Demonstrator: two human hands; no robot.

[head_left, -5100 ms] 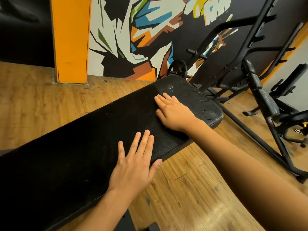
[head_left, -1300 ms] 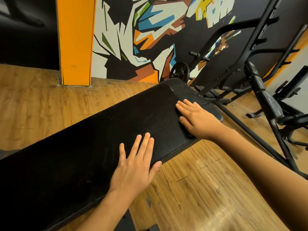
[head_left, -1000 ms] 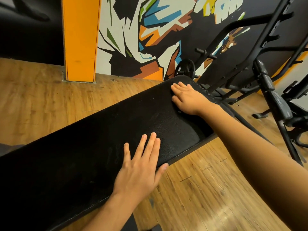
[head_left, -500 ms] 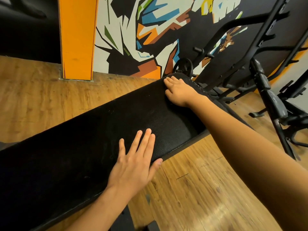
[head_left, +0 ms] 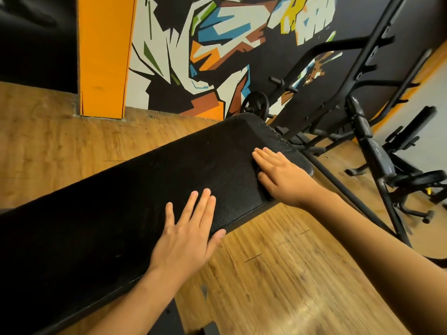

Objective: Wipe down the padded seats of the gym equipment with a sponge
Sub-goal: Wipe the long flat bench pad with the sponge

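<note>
Black bench pad point(head_left: 145, 189), right hand point(head_left: 283, 180) slid back, left hand point(head_left: 186, 235) unmoved, fingers point(head_left: 193, 206) flat

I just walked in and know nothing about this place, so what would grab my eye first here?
Two bare hands lie flat on a long black padded bench running across the middle: the left hand near its front edge, the right hand toward its far end. Behind it, a bright jagged mural covers the wall beside an orange pillar at upper left.
</note>
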